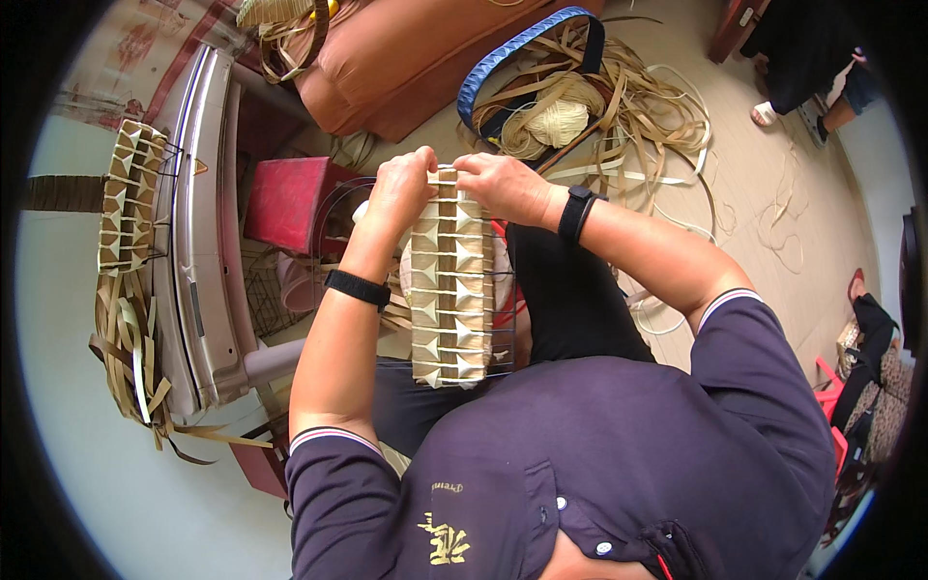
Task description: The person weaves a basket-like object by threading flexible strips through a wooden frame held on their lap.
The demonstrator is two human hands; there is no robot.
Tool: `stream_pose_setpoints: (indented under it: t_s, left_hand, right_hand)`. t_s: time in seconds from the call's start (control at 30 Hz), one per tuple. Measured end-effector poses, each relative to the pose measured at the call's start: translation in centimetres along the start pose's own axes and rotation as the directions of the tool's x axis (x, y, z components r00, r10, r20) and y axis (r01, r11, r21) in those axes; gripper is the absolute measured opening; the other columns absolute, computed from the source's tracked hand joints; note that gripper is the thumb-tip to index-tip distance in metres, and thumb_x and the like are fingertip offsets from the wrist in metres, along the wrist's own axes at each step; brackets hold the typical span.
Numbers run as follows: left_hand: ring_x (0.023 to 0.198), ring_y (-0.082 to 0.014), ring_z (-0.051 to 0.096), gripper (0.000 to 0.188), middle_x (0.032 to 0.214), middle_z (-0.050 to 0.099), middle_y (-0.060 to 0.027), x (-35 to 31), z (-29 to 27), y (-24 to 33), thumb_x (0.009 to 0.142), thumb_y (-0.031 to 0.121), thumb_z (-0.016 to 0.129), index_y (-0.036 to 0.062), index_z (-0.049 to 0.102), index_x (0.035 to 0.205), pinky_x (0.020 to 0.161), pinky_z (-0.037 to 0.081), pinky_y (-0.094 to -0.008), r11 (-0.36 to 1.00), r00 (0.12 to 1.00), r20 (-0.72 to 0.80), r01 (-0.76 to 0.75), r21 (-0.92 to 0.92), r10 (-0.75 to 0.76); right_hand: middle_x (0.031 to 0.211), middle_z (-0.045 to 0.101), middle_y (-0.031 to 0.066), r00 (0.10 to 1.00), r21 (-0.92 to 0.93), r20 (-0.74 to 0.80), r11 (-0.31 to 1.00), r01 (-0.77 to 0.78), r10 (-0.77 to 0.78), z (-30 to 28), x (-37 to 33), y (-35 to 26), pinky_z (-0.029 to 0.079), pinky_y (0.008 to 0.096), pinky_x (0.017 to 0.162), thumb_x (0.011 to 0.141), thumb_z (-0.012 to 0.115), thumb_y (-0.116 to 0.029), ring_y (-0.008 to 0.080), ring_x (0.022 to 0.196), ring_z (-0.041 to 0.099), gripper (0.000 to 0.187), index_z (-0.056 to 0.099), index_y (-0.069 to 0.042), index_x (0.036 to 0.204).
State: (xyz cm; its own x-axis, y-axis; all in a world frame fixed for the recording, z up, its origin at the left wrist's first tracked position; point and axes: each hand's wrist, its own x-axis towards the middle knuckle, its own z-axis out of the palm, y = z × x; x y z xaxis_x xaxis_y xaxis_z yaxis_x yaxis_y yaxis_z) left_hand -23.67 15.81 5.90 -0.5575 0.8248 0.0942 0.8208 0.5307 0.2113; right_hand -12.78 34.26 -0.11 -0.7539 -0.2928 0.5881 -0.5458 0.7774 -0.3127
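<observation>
The far end of a tan woven panel (449,290) is clamped by the bent fingers of the left hand (406,184) and right hand (507,188); the rest is extended back toward the torso (619,454). Flat strips are folded into pyramid-like points, crossed by pale bands, and edged at right by dark wires (503,348) (thin, stiff-looking). The exact pinch is poorly seen.

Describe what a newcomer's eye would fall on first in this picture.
Probably the long tan-and-cream panel woven of flat strips at the centre, with the left hand and right hand at its far end. Next, near the top, the blue woven loop, with a ball of cream cord showing inside it. A similar tan-and-cream woven piece stands out at far left.
</observation>
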Motion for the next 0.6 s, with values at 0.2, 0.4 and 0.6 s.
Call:
stream_pose_setpoints:
  t_s: [0.2, 0.4, 0.6]
  left_hand:
    - [0.078, -0.0340, 0.069, 0.032, 0.078, 0.068, -0.0136, 0.3, -0.3, -0.2, 0.072, 0.004, 0.080, 0.0051, 0.062, 0.099, 0.071, 0.053, -0.0446, 1.000, 0.999, 0.039, -0.023, 0.003, 0.023]
    - [0.091, -0.0386, 0.070, 0.028, 0.088, 0.072, -0.0197, 1.1, -0.2, 0.2, 0.071, 0.004, 0.078, 0.0051, 0.065, 0.097, 0.081, 0.055, -0.0469, 0.998, 0.991, 0.113, 0.063, 0.018, -0.065]
    - [0.086, -0.0339, 0.070, 0.037, 0.089, 0.072, -0.0154, 0.4, -1.3, 0.1, 0.071, 0.008, 0.082, 0.0070, 0.067, 0.105, 0.077, 0.056, -0.0429, 0.995, 0.985, 0.139, 0.098, 0.009, -0.098]
  right_hand:
    - [0.089, 0.062, -0.0008, 0.930, -0.299, 0.183, 0.884, 0.360, -0.318, -2.0, 2.4, -0.2, 0.043, 0.0379, 0.101, 0.073, 0.066, -0.017, 0.0175, 0.094, 0.059, 0.005, 0.070, -0.016, 0.071]
    - [0.086, 0.064, -0.0048, 0.847, -0.313, 0.314, 0.796, 0.519, -0.429, -1.0, 3.0, 0.5, 0.043, 0.0358, 0.089, 0.075, 0.068, -0.021, 0.0158, 0.098, 0.059, 0.009, 0.072, -0.018, 0.068]
    - [0.089, 0.059, -0.0020, 0.880, -0.203, 0.192, 0.860, 0.468, -0.434, -0.6, 2.3, 1.4, 0.049, 0.0342, 0.082, 0.078, 0.066, -0.021, 0.0170, 0.096, 0.059, 0.005, 0.066, -0.017, 0.080]
